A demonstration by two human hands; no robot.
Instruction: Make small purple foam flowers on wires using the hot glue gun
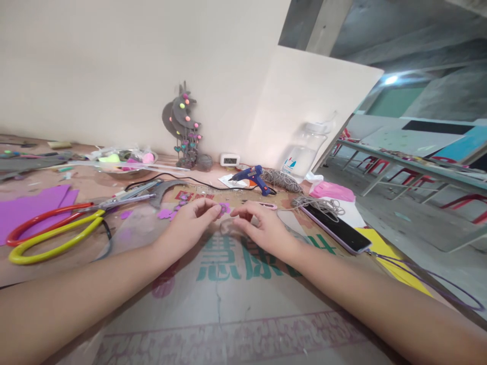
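A small purple flower cutout (pixel 224 209) is pinched at the fingertips of my left hand (pixel 196 217), over the printed cardboard sheet (pixel 228 309). Just to its right is my right hand (pixel 262 223), fingers curved and thumb apart from them; I see nothing held there. A faint thin loop, perhaps yarn, lies below the fingertips. More purple flower cutouts (pixel 166 214) rest beyond my left hand. Behind both hands lies a blue glue gun (pixel 254 177) near a hank of grey yarn (pixel 282 180).
Scissors with red and yellow handles (pixel 57 233) and purple sheets (pixel 36 208) lie at left. A phone (pixel 335 228) with yarn on it and yellow sheets (pixel 395 258) are at right. A metal bowl (pixel 127 174), moon ornament (pixel 184 119), small clock (pixel 230 160) and bottle (pixel 304 149) stand behind.
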